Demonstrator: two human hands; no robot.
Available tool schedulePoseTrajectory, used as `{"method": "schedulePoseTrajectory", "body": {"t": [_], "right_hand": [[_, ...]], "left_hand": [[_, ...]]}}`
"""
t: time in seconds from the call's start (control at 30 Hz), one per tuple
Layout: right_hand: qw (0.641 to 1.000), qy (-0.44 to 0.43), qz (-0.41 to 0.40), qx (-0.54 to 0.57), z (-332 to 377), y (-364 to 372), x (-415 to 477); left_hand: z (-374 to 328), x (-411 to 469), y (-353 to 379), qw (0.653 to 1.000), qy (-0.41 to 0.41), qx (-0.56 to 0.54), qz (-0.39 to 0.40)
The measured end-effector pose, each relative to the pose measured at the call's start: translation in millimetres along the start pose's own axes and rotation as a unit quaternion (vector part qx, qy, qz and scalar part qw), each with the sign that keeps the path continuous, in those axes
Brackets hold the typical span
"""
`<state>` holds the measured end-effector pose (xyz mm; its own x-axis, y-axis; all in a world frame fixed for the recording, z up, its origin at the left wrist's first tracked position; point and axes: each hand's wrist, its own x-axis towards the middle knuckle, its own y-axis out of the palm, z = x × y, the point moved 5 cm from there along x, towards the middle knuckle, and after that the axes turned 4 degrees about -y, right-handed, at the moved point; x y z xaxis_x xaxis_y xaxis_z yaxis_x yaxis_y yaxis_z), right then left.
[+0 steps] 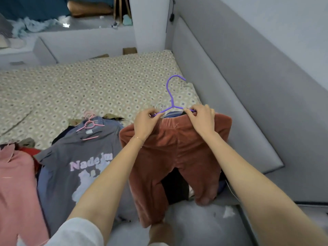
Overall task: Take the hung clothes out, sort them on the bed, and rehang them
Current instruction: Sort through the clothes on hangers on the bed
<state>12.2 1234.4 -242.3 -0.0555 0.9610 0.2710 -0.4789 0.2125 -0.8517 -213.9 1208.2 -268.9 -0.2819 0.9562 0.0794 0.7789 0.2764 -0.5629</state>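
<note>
Rust-brown velvet trousers (170,150) hang from a purple hanger (170,96) that I hold up over the bed's near right corner. My left hand (146,124) pinches the hanger's left arm and the waistband. My right hand (201,119) pinches the hanger's right arm at the waistband. A dark garment shows behind the trousers. A grey T-shirt (78,160) with pale lettering lies on the bed to the left, with pink hangers (89,123) at its collar. A pink garment (17,189) lies at the far left.
The bed (88,82) has a patterned beige cover. A grey padded headboard (230,103) runs along the right. White ledges and a cluttered shelf (53,25) stand beyond the bed's far side. More dark and red clothes lie under the pink garment.
</note>
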Motion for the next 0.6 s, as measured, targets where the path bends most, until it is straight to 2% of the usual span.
{"method": "schedulePoseTrajectory", "body": {"t": [0.27,0.6], "right_hand": [[0.998,0.02,0.047,-0.041,-38.4,88.9,85.4],[0.987,-0.004,0.149,-0.062,-103.9,219.9,131.6]], "left_hand": [[72.0,93.8,69.0,0.994,-0.079,-0.069,0.038],[171.0,150.9,157.7,0.986,-0.141,-0.023,0.081]]}}
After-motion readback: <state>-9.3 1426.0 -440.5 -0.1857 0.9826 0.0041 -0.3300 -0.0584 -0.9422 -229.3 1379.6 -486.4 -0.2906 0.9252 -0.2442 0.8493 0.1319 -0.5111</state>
